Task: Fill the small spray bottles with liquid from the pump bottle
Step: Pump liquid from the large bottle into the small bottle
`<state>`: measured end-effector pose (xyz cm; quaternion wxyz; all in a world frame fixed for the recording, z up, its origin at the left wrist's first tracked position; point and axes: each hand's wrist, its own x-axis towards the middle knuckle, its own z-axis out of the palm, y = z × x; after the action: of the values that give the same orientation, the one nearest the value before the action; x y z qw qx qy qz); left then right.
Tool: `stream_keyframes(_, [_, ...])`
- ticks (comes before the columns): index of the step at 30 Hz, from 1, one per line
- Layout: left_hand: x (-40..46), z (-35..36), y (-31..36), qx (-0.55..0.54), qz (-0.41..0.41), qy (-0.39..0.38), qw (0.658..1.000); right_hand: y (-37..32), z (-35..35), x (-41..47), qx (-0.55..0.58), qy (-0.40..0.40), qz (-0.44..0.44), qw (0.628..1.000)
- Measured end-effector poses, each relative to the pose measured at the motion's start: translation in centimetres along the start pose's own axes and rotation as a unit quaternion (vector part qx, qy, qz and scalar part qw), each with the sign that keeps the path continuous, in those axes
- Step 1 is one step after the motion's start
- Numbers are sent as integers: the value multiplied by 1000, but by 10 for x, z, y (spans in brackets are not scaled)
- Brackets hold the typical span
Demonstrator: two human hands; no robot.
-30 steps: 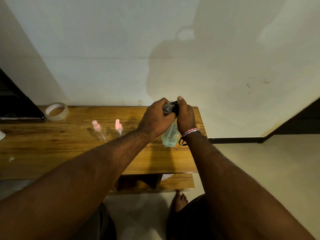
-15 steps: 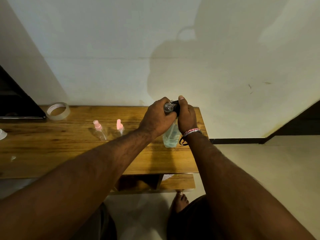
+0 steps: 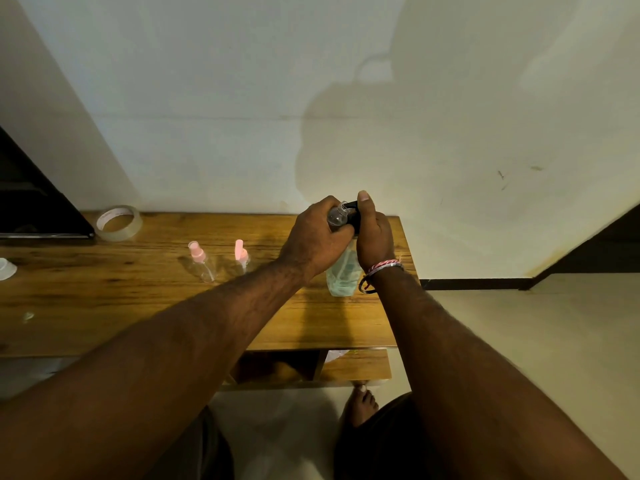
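The left hand (image 3: 317,237) keeps its grip curled round a small clear spray bottle (image 3: 337,216), cap off, tilted with its neck up against the black pump head (image 3: 354,216). The right hand (image 3: 374,239) stays wrapped over that pump head, thumb raised on top. Set against the pictures from a moment ago, almost nothing has moved: both hands sit in the same spot above the pump bottle (image 3: 342,277), which stands near the right end of the wooden bench (image 3: 104,306).

The pump bottle's upper half is hidden behind the two hands, and only its pale greenish lower body shows between the wrists. Whether liquid is passing into the little bottle cannot be made out; the nozzle is covered.

Well to the left stand two more small spray bottles with pink tops (image 3: 199,259) (image 3: 240,258), apart from each other. A roll of clear tape (image 3: 117,222) lies near the wall. A white object (image 3: 6,268) is cut off at the left edge.
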<state>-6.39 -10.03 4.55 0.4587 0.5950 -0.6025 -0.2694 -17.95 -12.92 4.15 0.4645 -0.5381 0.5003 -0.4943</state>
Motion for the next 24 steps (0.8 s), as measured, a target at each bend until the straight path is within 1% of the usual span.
stream_keyframes(7, [0,1,-2,13,-1,-4,1000,-1,-1,2,0,20,-3,1000])
stream_keyframes(14, [0,1,-4,17,0,-9,1000,1,0,2,19,6,4,1000])
stream_keyframes(18, [-1,0,-3,-1,-3,-1,1000,2,1,1,9,-2,0,1000])
stream_keyframes(24, [-1,-1,-1,-6,-5,-1,1000,0,2,2,-2,9,-8,1000])
